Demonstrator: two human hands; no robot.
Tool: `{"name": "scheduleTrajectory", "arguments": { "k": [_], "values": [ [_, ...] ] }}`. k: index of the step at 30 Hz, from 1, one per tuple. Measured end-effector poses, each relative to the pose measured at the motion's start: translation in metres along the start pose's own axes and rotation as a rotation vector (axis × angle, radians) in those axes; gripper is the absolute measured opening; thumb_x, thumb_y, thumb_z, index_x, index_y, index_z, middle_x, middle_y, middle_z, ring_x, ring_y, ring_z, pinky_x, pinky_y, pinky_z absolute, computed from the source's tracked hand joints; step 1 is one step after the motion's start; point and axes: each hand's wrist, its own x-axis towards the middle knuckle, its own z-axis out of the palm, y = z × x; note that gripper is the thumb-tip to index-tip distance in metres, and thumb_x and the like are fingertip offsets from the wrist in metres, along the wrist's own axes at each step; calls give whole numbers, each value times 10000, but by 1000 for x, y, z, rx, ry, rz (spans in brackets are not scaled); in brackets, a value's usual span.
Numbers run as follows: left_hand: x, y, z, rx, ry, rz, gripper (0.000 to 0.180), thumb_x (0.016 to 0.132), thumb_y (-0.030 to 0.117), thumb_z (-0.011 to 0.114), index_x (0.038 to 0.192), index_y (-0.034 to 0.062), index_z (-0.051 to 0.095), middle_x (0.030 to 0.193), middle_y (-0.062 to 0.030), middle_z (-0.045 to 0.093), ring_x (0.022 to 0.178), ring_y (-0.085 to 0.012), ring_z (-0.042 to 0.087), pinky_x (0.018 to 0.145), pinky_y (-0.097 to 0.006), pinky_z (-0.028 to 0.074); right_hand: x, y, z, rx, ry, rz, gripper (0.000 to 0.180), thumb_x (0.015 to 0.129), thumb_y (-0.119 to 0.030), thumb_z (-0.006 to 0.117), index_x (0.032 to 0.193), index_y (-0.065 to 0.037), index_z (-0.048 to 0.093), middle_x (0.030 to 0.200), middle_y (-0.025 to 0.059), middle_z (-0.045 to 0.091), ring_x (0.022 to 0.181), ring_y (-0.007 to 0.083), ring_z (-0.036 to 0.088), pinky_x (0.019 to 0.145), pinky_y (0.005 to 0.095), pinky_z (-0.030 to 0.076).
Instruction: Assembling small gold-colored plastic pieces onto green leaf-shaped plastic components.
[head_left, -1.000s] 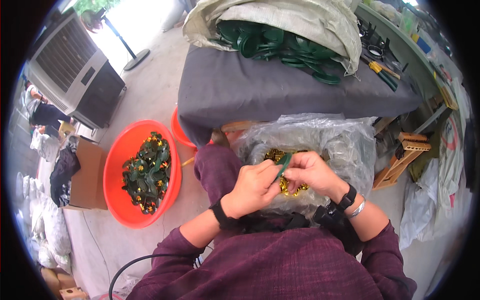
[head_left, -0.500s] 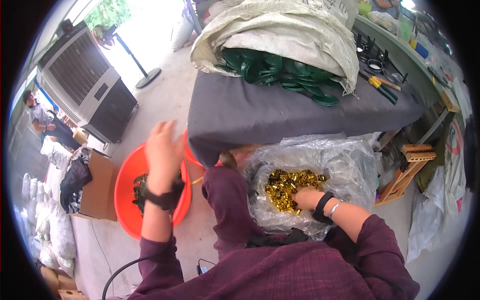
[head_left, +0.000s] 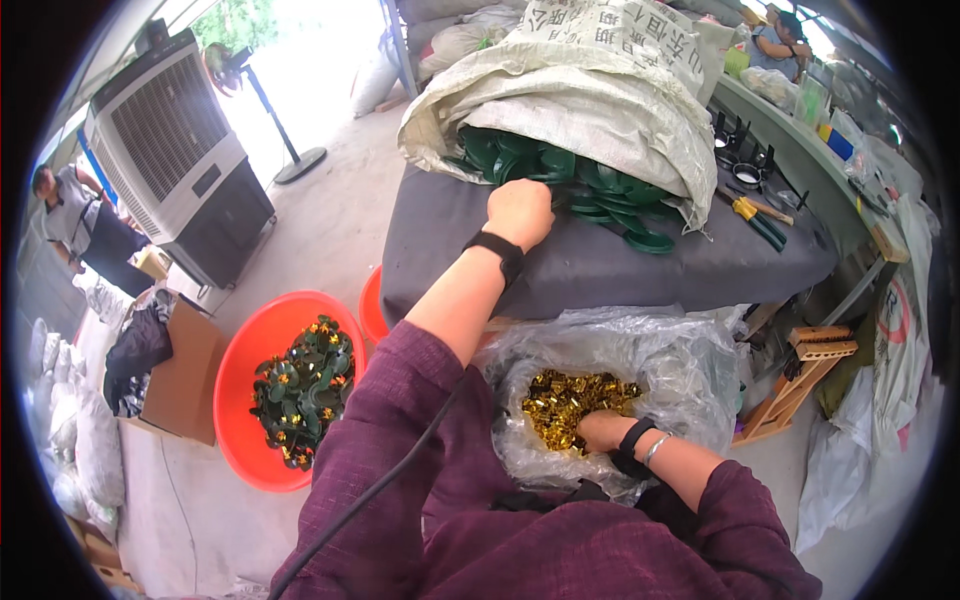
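At the mouth of a white woven sack (head_left: 590,85), my left hand (head_left: 520,212) is against a heap of dark green round plastic pieces (head_left: 610,190). Its fingers are curled, and whatever they grip is hidden. Lower down, my right hand (head_left: 602,430) reaches into small shiny gold pieces (head_left: 560,405), with its fingertips buried among them. Clear plastic sheeting (head_left: 690,350) lines the container around the gold pieces. To the left, an orange-red basin (head_left: 235,440) holds green pieces with small yellow-gold parts on them (head_left: 305,390).
A grey cloth-covered table (head_left: 440,265) bears the sack and yellow-handled pliers (head_left: 755,220). An air cooler (head_left: 180,150) and a cardboard box (head_left: 180,375) stand left, near another person (head_left: 85,225). A wooden stand (head_left: 795,385) is at right. A black cable crosses my left arm.
My left hand has swung from above the basin up and right to the green pieces at the sack. My right hand stays in the gold pieces. The view has shifted slightly.
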Motion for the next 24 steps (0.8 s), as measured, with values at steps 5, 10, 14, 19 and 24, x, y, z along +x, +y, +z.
{"name": "scheduleTrajectory", "arguments": {
  "k": [5,10,14,19,24],
  "values": [
    [0,-3,3,23,82,19,148,743,165,615,798,61,704,807,-150,672,818,-324,655,731,-426,525,0,-6,-5,-12,-58,34,257,708,-206,670,879,-16,700,851,199,675,818,377,652,725,462,512],
    [-40,-24,1,14,148,94,145,728,164,584,772,73,688,809,-119,636,793,-314,636,726,-435,509,-3,2,-2,-21,6,-22,284,713,-247,684,876,-15,702,845,202,675,862,373,645,766,468,503],
    [-57,-44,-5,-84,292,88,116,736,148,592,792,90,675,871,-100,632,853,-302,614,745,-421,503,-17,-15,-26,-54,-122,-42,229,731,-138,634,914,-14,695,914,180,681,917,361,642,776,462,499],
    [-60,-68,-12,-55,306,34,136,767,166,601,862,98,669,895,-100,634,864,-309,610,761,-419,502,-10,-19,-11,-70,-37,-97,301,727,-173,654,995,-36,665,900,176,677,894,357,644,780,457,499],
    [-61,-76,-17,-20,186,-111,183,769,178,596,906,105,692,928,-125,647,895,-333,613,794,-427,499,-20,-5,-27,153,206,-79,377,732,-246,671,1055,-54,642,912,191,668,881,354,640,769,427,507]
  ]
}}
